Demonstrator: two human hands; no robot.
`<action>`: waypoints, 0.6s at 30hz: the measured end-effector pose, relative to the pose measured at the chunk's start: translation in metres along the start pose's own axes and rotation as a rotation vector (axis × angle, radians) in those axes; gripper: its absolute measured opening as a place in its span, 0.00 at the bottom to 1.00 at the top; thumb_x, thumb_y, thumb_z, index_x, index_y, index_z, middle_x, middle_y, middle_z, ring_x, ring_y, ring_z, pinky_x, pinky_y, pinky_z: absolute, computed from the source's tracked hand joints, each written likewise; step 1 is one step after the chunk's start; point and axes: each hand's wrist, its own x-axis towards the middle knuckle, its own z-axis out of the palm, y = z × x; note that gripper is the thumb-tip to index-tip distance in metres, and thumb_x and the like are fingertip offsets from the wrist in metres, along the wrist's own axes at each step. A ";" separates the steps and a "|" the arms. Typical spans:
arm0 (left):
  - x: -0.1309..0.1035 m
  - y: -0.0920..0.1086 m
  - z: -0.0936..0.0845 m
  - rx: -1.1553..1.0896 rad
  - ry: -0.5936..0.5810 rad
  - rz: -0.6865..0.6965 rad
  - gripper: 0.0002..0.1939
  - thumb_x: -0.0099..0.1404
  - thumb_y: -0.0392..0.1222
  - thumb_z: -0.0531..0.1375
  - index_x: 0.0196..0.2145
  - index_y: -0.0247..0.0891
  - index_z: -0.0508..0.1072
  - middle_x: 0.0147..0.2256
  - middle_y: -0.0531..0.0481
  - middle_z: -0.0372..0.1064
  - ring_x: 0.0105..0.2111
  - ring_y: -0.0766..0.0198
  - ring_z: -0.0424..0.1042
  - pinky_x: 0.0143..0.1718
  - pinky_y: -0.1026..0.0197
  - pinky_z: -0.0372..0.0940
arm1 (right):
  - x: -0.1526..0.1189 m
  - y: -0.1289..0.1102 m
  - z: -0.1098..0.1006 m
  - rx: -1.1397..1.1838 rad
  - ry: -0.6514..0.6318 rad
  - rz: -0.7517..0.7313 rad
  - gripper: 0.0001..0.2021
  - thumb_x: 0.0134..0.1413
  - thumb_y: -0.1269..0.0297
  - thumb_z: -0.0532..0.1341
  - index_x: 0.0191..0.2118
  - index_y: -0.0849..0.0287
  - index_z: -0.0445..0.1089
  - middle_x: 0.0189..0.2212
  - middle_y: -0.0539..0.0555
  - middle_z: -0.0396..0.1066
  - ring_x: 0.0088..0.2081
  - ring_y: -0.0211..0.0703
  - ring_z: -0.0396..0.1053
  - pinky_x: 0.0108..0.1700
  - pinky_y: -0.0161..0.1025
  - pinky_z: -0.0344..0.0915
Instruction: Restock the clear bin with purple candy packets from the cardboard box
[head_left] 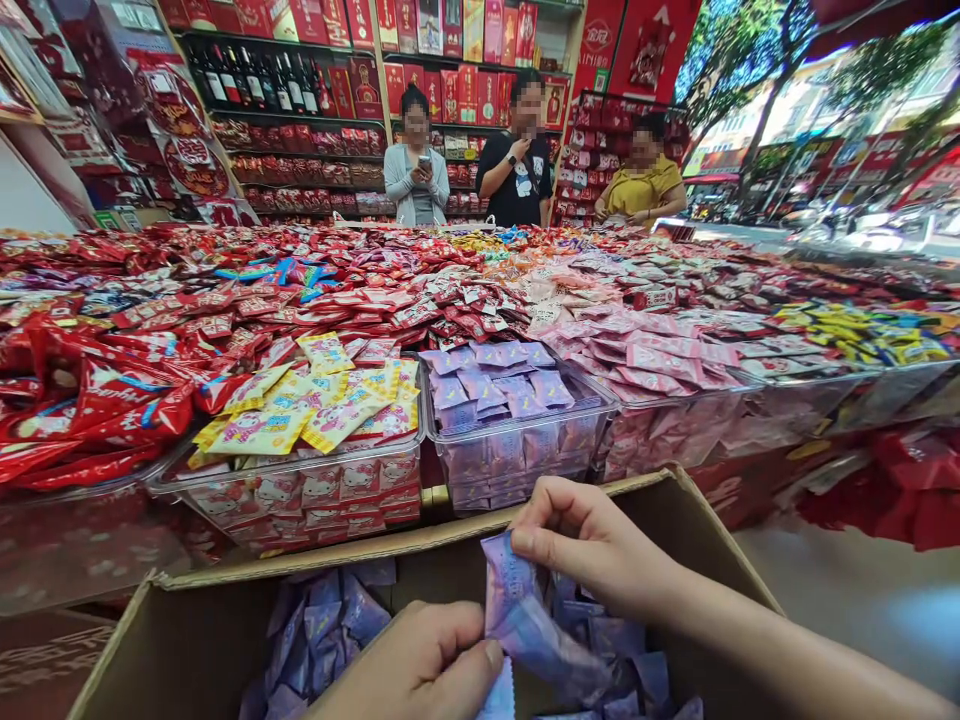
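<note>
Head view: right hand (592,545) and left hand (424,665) pinch opposite ends of a purple sachet (517,620), its long axis slanting up-left, inside a cardboard box (675,520) whose far wall stands close before clear candy bins (517,440).

The box (675,520) was plain brown cardboard, matt, with a rough raw edge along its rim. The purple packets (330,620) inside it were thin plastic film with a soft sheen, and the packet (517,615) pinched between the left hand (420,670) and the right hand (592,545) looked crinkled and faintly glossy. The bins (525,440) ahead were clear, smooth, hard plastic. The red wrappers (90,400) beside them were shiny foil-like film that caught the light.
</note>
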 end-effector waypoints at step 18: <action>-0.001 0.002 -0.008 0.429 0.077 0.172 0.20 0.64 0.48 0.38 0.24 0.39 0.62 0.21 0.53 0.59 0.21 0.65 0.59 0.24 0.64 0.53 | -0.003 -0.002 0.009 -0.158 -0.010 -0.146 0.07 0.46 0.62 0.58 0.28 0.61 0.64 0.23 0.48 0.62 0.25 0.32 0.58 0.27 0.31 0.57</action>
